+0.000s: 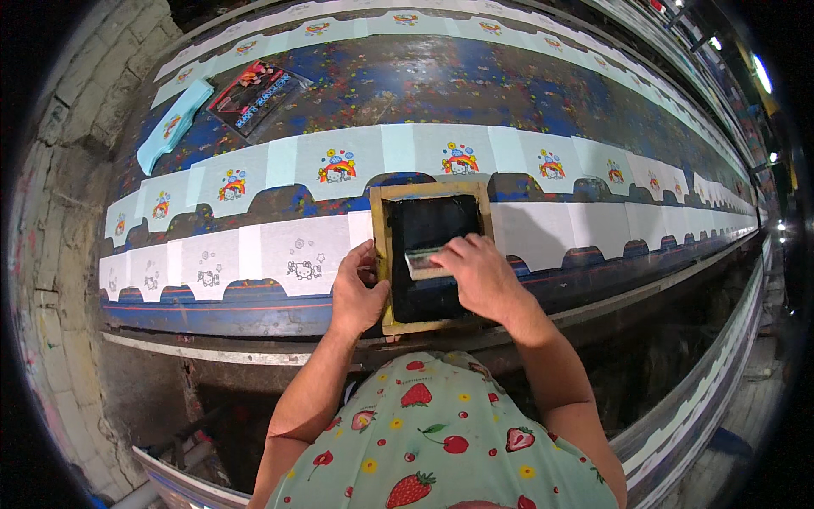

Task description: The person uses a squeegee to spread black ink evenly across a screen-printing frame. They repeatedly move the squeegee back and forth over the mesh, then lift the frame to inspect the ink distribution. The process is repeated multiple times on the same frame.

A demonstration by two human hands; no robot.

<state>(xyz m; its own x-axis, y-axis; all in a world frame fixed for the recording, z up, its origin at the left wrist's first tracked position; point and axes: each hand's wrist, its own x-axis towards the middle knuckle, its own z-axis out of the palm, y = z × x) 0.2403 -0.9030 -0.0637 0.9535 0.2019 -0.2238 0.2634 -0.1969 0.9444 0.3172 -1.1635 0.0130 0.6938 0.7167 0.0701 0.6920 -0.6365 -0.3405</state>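
A wooden screen-printing frame (380, 220) with black ink on its mesh lies over the nearer row of white fabric pieces (538, 237). My left hand (360, 284) grips the frame's left side. My right hand (475, 280) holds a short squeegee (420, 265) on the black mesh, about halfway down. Left of the frame, white pieces carry black outline prints (303, 270); those to the right show no print where visible. Behind, a pale blue row (381, 148) bears colourful rainbow prints.
The long paint-speckled table (373, 81) recedes rightward, with more printed rows at its far side. A folded blue stack (170, 136) and a dark printed package (259, 93) lie upper left. A worn block wall (59, 254) runs along the left; another rail with pieces (695, 356) is at lower right.
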